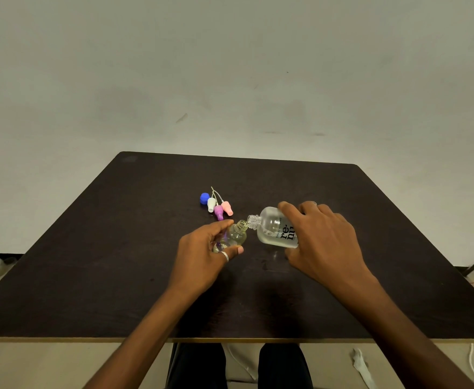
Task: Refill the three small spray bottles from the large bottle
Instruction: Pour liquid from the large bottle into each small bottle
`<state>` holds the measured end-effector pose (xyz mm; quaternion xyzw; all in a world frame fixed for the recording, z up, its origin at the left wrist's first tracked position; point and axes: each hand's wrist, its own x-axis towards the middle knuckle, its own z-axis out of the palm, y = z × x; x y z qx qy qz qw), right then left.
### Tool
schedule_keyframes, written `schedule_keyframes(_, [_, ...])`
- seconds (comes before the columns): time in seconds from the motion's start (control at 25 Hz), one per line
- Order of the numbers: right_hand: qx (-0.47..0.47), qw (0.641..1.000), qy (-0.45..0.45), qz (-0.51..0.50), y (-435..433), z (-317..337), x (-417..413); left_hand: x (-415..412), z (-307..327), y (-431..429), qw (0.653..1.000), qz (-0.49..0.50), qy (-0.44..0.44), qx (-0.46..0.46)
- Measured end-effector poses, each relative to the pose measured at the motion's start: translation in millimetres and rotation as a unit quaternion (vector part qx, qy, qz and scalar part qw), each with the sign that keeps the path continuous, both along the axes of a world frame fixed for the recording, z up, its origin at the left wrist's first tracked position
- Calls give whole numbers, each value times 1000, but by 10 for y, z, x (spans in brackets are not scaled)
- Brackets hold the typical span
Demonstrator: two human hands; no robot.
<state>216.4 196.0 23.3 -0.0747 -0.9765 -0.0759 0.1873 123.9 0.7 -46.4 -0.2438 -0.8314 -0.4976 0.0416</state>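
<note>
Both forearms reach in over the near edge of the tabletop [112, 276]. At its middle the left hand [205, 255] curls fingers and thumb round a tilted small spray bottle [237, 235], while the right hand [324, 242] wraps its fingers over the large bottle [275, 229], tipped neck to mouth. The narrow opening calls for a slow pour with the rims touching. The spray tops [219, 206] and a blue cap [204, 198] lie just beyond, and the edges are well apart.
</note>
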Motion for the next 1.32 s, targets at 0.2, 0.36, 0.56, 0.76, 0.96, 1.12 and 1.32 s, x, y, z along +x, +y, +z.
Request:
schedule_keyframes(0.2, [2, 1000, -3, -3, -1, -1, -7, 0, -3, 3, 1000, 5, 2, -4])
schedule_keyframes(0.36, [2, 1000, -3, -1, 4, -6, -9, -2, -2, 6, 1000, 3, 1, -4])
schedule_keyframes(0.56, [0, 1000, -5, -3, 2, -3, -4, 4, 3, 6, 1000, 4, -5, 0])
schedule_keyframes(0.76, [-2, 1000, -10, -2, 1, 7, -10, 9, 9, 0, 1000, 3, -2, -6])
schedule_keyframes(0.96, [6, 1000, -5, -4, -6, 4, 0, 18, 17, -2, 1000, 2, 0, -1])
schedule_keyframes(1.12, [5, 1000, -2, -3, -5, 2, -1, 20, 14, -2, 1000, 2, 4, 4])
schedule_keyframes(1.32, [6, 1000, -3, -1, -1, -6, -8, 17, 11, 0, 1000, -2, 0, 5])
